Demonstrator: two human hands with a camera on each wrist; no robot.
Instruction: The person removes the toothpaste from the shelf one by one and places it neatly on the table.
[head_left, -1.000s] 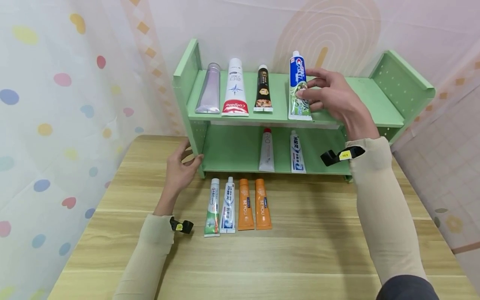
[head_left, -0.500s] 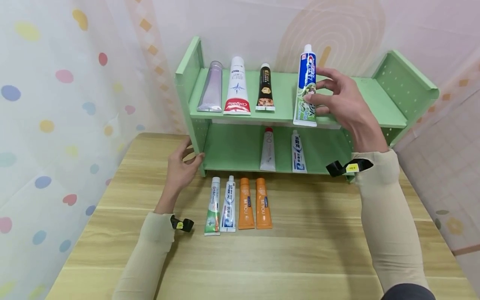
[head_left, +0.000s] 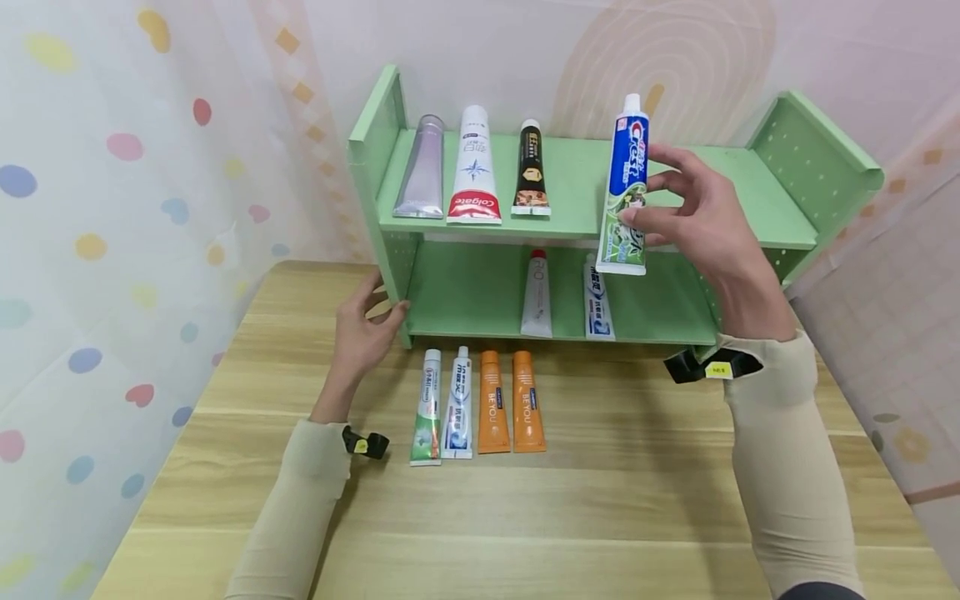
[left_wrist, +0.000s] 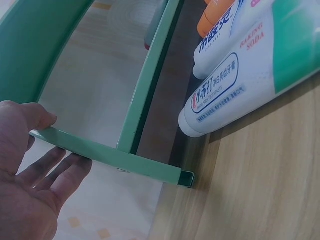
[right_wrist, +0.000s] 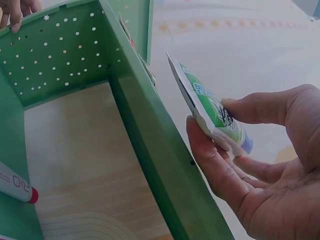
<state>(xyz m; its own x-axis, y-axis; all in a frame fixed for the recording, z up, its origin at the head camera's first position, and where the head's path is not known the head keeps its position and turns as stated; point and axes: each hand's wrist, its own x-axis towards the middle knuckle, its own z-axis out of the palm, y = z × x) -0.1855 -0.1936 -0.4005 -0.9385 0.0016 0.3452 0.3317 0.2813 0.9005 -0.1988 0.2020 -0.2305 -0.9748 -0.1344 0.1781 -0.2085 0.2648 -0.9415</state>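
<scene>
My right hand (head_left: 708, 221) pinches a blue and green Crest toothpaste tube (head_left: 626, 187) between thumb and fingers, cap up, in front of the upper shelf. The right wrist view shows the thumb on the tube's printed face and fingers behind it. At the left end of the green shelf rack (head_left: 660, 325), my left hand (head_left: 363, 329) holds the side panel's edge, thumb on one side and fingers on the other. On the upper shelf lie a mauve tube (head_left: 422, 171), a white and red Colgate tube (head_left: 474, 171) and a black tube (head_left: 531, 171).
A red-capped grey tube (head_left: 537, 296) and a white-blue tube (head_left: 598, 304) lie on the lower shelf. Before the rack, a green-white tube (head_left: 427, 408), another white-blue tube (head_left: 458, 404) and two orange tubes, left (head_left: 493, 404) and right (head_left: 528, 404), lie on the wooden table (head_left: 525, 517).
My right hand has drawn the Crest tube rightward and toward me, off the upper shelf; its lower end now overlaps the lower shelf in view. The left hand keeps its hold on the rack.
</scene>
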